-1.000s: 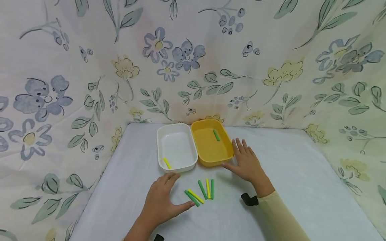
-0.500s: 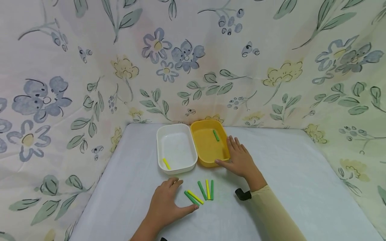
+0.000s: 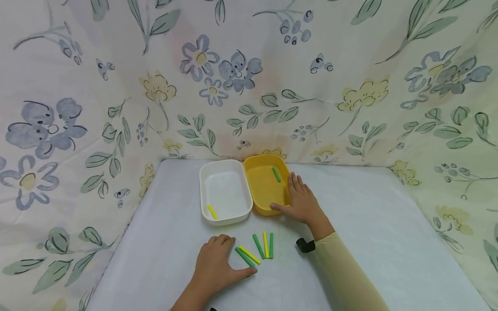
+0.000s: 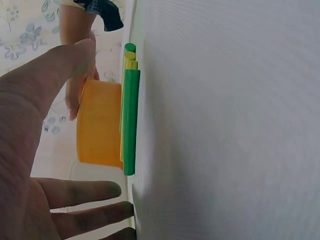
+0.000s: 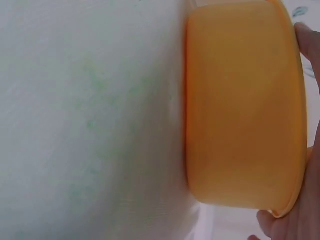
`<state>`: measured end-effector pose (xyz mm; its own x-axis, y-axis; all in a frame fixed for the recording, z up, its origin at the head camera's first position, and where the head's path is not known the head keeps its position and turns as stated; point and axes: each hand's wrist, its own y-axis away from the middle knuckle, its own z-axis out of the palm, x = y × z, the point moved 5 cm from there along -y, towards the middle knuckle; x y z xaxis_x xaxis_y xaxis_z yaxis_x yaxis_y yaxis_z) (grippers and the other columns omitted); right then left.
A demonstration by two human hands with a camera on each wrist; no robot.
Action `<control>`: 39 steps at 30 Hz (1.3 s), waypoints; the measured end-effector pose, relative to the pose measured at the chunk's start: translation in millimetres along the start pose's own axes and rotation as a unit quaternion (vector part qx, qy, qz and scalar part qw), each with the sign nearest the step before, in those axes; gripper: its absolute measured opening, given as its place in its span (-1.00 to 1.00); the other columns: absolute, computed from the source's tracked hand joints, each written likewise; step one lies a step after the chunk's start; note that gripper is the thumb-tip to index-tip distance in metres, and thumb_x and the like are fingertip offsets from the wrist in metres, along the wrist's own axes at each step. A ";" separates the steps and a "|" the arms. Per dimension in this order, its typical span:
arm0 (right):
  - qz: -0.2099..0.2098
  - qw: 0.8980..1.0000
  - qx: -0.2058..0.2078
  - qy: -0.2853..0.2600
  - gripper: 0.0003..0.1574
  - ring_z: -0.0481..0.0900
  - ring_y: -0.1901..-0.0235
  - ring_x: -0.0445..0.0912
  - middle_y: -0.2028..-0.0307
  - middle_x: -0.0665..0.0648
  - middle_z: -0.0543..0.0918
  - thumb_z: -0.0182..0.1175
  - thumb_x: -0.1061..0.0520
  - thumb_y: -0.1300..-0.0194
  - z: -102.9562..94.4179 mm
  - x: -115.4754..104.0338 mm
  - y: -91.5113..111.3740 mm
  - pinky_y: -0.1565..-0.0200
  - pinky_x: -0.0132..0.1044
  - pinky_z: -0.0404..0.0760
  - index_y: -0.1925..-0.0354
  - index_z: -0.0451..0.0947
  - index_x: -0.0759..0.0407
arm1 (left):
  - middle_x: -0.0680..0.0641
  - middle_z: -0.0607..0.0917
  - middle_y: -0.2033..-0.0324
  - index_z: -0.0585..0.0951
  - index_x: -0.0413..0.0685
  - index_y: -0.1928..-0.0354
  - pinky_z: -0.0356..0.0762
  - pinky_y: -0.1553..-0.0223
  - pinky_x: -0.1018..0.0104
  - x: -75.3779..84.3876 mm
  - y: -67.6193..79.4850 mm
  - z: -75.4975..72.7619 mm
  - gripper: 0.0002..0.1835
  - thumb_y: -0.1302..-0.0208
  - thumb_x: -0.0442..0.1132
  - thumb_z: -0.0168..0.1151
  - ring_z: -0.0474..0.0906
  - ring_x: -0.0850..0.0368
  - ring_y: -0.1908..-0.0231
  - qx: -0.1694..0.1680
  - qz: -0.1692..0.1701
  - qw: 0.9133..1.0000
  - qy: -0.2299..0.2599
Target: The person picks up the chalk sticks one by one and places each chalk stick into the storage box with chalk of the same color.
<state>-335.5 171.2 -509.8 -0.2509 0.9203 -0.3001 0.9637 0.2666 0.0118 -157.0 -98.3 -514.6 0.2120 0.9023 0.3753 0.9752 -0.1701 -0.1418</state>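
Observation:
My left hand [image 3: 215,265] is beside a slanted green stick [image 3: 244,257] and a yellow stick [image 3: 250,255], thumb and fingers spread around them and holding nothing. In the left wrist view the nearest green stick [image 4: 131,120] lies between the thumb and the other fingers. Three more slim sticks, two green and one yellow [image 3: 266,245], stand side by side just to the right. My right hand [image 3: 303,205] rests at the right front of the yellow tray [image 3: 268,212], fingers straight along its right rim and thumb at the front rim. Its rim [image 5: 300,125] meets that hand in the right wrist view.
Left of the yellow tray and against it stands a white tray [image 3: 229,190] with one yellow stick [image 3: 212,211] inside. A green stick [image 3: 276,174] lies in the yellow tray. Floral cloth [image 3: 241,121] rises behind the white-covered table [image 3: 171,203].
My right hand has shifted left onto the yellow tray's rim. My left hand has moved slightly toward the front and right, its thumb past the green stick's near end. The sticks stay put.

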 end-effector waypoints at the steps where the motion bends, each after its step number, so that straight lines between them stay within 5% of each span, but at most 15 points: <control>1: -0.002 1.000 0.002 -0.001 0.68 -0.27 -0.73 0.18 -0.73 0.21 -0.31 0.08 -0.78 -0.20 -0.1 0.1 0.0 -0.66 0.24 -0.08 -0.71 -0.41 0.20 | 0.03 0.73 0.00 0.74 -0.02 -0.12 0.63 -0.03 -0.02 0.5 -0.4 0.5 0.14 0.20 0.82 0.26 0.61 0.01 -0.03 0.001 0.001 1.000 -0.005; 11: -0.004 1.000 0.004 -0.008 0.74 -0.26 -0.73 0.17 -0.73 0.20 -0.33 0.07 -0.83 -0.14 -0.2 -2.0 1.2 -0.66 0.23 -0.06 -0.71 -0.43 0.19 | 0.02 0.66 0.12 0.78 -0.06 0.09 0.57 0.21 0.09 7.0 -4.0 2.8 -0.03 0.26 0.66 0.48 0.52 0.04 0.10 -0.010 0.014 0.999 -0.049; 39: 0.000 1.000 -0.019 0.009 0.79 -0.30 -0.73 0.15 -0.73 0.19 -0.37 -0.08 -0.93 -0.07 -3.2 -2.5 1.2 -0.67 0.20 -0.08 -0.71 -0.46 0.19 | -0.07 0.68 0.10 0.79 -0.11 0.18 0.64 0.19 -0.03 21.7 -8.6 1.3 -0.20 0.25 0.44 0.64 0.58 -0.07 0.07 -0.031 -0.040 0.997 -0.050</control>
<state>-334.1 170.1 -506.0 -0.2527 0.9251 -0.2833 0.9596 0.2770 0.0485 -160.8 -76.7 -506.4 0.1279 0.9486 0.2893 0.9916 -0.1165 -0.0565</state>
